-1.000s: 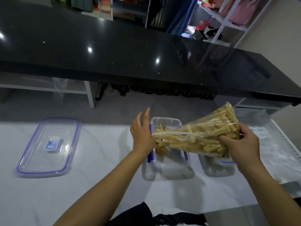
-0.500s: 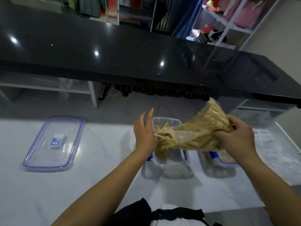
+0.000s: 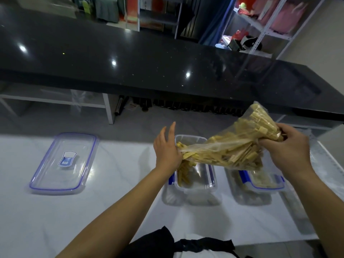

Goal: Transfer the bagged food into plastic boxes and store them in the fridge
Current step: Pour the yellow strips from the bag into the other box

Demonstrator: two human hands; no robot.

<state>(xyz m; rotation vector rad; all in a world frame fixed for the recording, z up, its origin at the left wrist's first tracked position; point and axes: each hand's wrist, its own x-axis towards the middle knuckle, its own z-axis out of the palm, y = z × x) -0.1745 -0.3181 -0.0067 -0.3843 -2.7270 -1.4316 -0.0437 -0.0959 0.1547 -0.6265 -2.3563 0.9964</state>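
A clear plastic bag (image 3: 240, 149) full of pale yellow food sticks hangs tilted over an open clear box (image 3: 204, 181) on the white counter. My right hand (image 3: 286, 151) grips the bag's raised closed end. My left hand (image 3: 167, 149) holds the bag's open mouth low over the box, two fingers pointing up. Several sticks lie along the box's left side. A second clear box (image 3: 264, 183) with blue clips stands to the right, partly hidden behind the bag.
A clear lid (image 3: 65, 162) with a blue rim lies on the white counter (image 3: 111, 211) at the left. A raised black countertop (image 3: 149, 62) runs across the back. White shelving (image 3: 270, 25) stands at the far right.
My right hand has lifted the bag's closed end higher, so the bag tilts more steeply. More sticks lie in the box.
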